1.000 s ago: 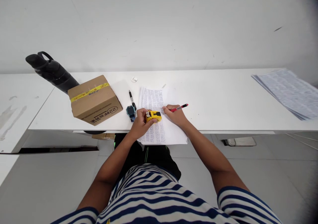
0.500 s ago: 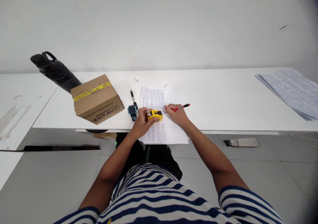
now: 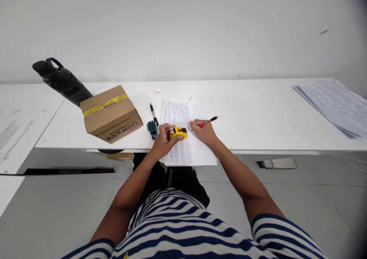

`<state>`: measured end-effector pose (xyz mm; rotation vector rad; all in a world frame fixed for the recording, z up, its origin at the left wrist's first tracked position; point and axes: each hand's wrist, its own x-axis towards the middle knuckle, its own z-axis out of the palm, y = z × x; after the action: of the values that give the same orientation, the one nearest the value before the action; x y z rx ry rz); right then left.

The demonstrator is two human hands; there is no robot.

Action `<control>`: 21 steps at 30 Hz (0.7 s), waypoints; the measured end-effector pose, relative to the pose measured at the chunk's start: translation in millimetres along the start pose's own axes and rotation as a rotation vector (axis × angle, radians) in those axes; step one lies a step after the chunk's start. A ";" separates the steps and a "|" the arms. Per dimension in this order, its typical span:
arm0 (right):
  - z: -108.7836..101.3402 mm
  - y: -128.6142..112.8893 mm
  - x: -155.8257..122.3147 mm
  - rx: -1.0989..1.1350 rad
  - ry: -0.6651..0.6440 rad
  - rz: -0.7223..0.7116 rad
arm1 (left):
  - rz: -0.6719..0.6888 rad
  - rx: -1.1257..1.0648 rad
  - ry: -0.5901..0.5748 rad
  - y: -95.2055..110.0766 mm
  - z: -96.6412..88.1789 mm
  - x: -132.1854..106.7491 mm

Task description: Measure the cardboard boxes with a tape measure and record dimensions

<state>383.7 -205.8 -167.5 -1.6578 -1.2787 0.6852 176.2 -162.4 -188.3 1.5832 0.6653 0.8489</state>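
My left hand (image 3: pixel 163 143) is closed around a yellow and black tape measure (image 3: pixel 179 133), held over a sheet of paper (image 3: pixel 177 153) covered in columns of handwriting. In my right hand (image 3: pixel 205 132) is a red pen (image 3: pixel 208 121), gripped with its back end pointing up and right. The pen's tip is hidden behind my fingers, close to the edge of the written columns. My right hand rests on the blank right part of the sheet. Just left of the paper lie a dark smartwatch (image 3: pixel 152 127) and a black pen (image 3: pixel 153 113).
On the white desk (image 3: pixel 258 109), a cardboard box (image 3: pixel 111 113) with yellow tape stands at left, before a black bottle (image 3: pixel 67 83). A small white piece (image 3: pixel 156 91) lies near the back. Stacked written sheets (image 3: pixel 332 106) lie at far right. The paper overhangs the front edge.
The red pen's back end has tipped slightly lower-left to higher, showing a small shift in my right hand. The whole view has drifted a little; my left hand keeps its hold on the tape measure.
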 end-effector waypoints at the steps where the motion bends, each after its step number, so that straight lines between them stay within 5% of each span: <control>1: 0.1 0.7 0.0 0.001 0.006 0.000 | 0.003 0.008 0.001 0.7 0.1 -0.2; 6: 0.0 2.1 0.5 -0.030 0.005 -0.030 | -0.010 0.188 -0.057 14.1 -1.2 -1.4; 10: -1.0 -0.3 -0.1 -0.120 0.187 -0.028 | -0.029 0.460 -0.116 27.4 -1.3 0.2; 15: 1.6 4.4 3.0 -0.239 0.436 -0.081 | -0.040 0.549 -0.065 28.6 2.9 1.5; 21: 0.8 4.7 16.2 -0.345 0.253 0.039 | -0.092 0.253 0.076 32.4 -0.1 -10.9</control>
<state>390.1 -190.6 -170.6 -1.9805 -1.2312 0.2716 168.8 -176.8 -158.2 1.7372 0.9219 0.7825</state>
